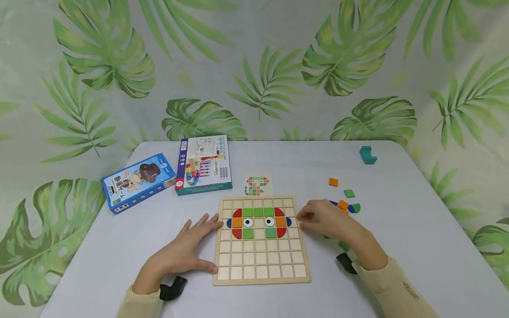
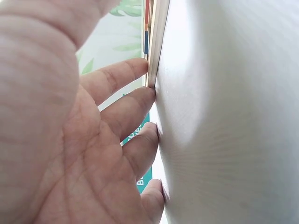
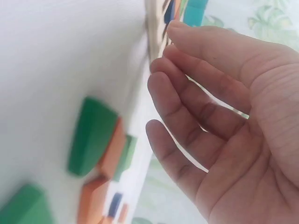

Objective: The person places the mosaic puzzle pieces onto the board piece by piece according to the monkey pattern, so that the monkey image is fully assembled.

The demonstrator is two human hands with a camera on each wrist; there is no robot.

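A wooden grid board [image 1: 260, 258] lies in front of me. Red, orange, green and blue pieces and two white eye discs [image 1: 248, 222] form a face in its upper rows. My left hand [image 1: 180, 249] spreads its fingers along the board's left edge, thumb near the lower corner; fingertips [image 2: 148, 93] touch the edge in the left wrist view. At the right edge is my right hand [image 1: 332, 221], fingers loosely bent and fingertips at the rim. Nothing shows between thumb and fingers in the right wrist view. A small pattern card [image 1: 258, 184] lies just beyond the board.
Loose pieces lie right of the board, among them an orange square [image 1: 333, 182] and a green piece [image 1: 349, 193]; the right hand partly hides others. A blue box [image 1: 137, 183] and a white box [image 1: 204, 163] stand back left. A teal block [image 1: 368, 155] sits back right.
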